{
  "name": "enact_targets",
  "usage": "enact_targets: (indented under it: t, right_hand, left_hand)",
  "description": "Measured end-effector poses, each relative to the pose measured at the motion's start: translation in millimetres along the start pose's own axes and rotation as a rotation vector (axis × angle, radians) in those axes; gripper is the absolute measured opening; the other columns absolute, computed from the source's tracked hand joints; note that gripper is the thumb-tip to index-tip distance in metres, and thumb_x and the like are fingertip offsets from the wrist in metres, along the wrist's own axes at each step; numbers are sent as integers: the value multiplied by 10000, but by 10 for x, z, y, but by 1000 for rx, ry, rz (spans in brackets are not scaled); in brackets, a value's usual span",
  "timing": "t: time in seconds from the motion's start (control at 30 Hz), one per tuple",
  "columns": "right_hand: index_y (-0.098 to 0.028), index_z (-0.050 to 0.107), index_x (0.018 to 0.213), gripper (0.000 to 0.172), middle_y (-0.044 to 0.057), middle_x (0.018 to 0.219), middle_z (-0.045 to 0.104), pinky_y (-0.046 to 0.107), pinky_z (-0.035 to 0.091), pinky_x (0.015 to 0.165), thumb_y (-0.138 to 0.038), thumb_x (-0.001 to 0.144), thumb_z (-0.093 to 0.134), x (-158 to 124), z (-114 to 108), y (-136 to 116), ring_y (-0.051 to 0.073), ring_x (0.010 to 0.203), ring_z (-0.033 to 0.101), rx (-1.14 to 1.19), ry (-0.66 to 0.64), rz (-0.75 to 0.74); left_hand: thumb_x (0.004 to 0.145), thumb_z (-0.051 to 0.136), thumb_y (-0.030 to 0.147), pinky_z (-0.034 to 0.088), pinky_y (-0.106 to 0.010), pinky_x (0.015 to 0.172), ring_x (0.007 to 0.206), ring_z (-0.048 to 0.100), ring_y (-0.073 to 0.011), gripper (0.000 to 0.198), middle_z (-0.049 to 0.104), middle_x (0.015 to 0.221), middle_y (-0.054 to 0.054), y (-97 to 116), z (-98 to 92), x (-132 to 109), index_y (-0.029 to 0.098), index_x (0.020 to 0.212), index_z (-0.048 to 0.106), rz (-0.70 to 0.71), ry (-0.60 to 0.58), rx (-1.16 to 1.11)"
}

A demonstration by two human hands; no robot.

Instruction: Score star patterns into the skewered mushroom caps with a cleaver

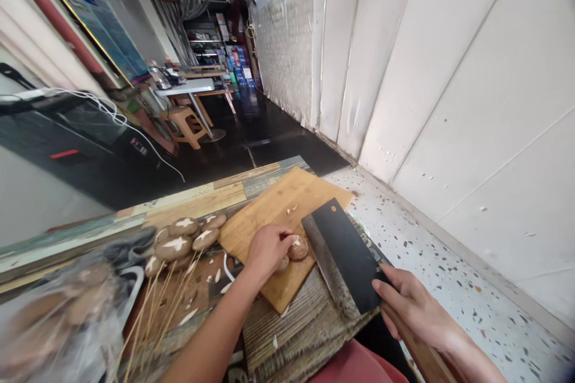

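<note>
My left hand point(268, 249) rests on a wooden cutting board point(278, 206), its fingers closed on a brown mushroom point(299, 248). Another mushroom piece sits under my palm. My right hand point(415, 308) grips the wooden handle of a black cleaver point(344, 251). The blade lies tilted just right of the held mushroom, edge toward it. A pile of scored shiitake mushrooms point(182, 238) lies left of the board.
Several bamboo skewers point(155, 311) lie on the low wooden table point(197, 197) beside a blurred plastic bag point(54, 317) of mushrooms. Speckled floor point(449, 275) and a white panelled wall point(471, 102) lie to the right. A stool point(186, 122) and table stand far back.
</note>
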State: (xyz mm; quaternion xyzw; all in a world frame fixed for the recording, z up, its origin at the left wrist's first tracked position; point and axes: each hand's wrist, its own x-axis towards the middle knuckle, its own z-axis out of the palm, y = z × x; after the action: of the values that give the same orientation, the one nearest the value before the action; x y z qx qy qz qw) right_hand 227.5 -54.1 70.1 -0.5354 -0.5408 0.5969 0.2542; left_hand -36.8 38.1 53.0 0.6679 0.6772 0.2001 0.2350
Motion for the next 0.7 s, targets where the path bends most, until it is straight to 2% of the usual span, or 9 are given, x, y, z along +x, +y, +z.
enact_targets:
  t: [0.17, 0.23, 0.33, 0.5, 0.7]
  right_hand:
    - [-215, 458, 794, 221, -91, 357, 494, 164, 283, 326, -405, 892, 516, 67, -32, -5, 86, 301, 432, 94, -103, 19]
    - [-212, 468, 800, 223, -87, 356, 494, 162, 297, 315, -409, 884, 532, 98, -53, -17, 90, 300, 433, 119, -138, 39]
    - [-207, 476, 794, 230, -85, 350, 486, 163, 312, 310, -409, 869, 558, 126, -88, -37, 94, 295, 437, 140, -180, 47]
    - [-210, 470, 792, 235, -83, 337, 486, 153, 283, 305, -415, 861, 563, 114, -136, -65, 89, 283, 427, 118, -191, 81]
    - [-215, 470, 807, 258, -70, 342, 510, 169, 322, 323, -460, 858, 537, 96, -176, -120, 98, 296, 439, 26, -158, 177]
  left_hand:
    - [862, 492, 285, 444, -297, 698, 799, 663, -203, 280, 745, 818, -39, -37, 26, -25, 206, 769, 744, 36, 35, 55]
    - [883, 463, 300, 465, -312, 742, 844, 671, -211, 303, 751, 880, -48, -64, 38, -72, 202, 835, 746, 55, 55, 28]
    - [855, 515, 313, 485, -338, 846, 962, 665, -228, 264, 738, 1020, -62, -109, 61, -163, 193, 938, 736, 98, 70, -26]
    - [807, 600, 330, 442, -404, 1000, 1123, 608, -256, 351, 677, 1182, -99, -180, 137, -269, 154, 1098, 685, 118, 79, -22]
    - [828, 592, 320, 422, -422, 1037, 1153, 592, -258, 377, 658, 1209, -127, -235, 208, -283, 118, 1139, 663, 132, 90, -27]
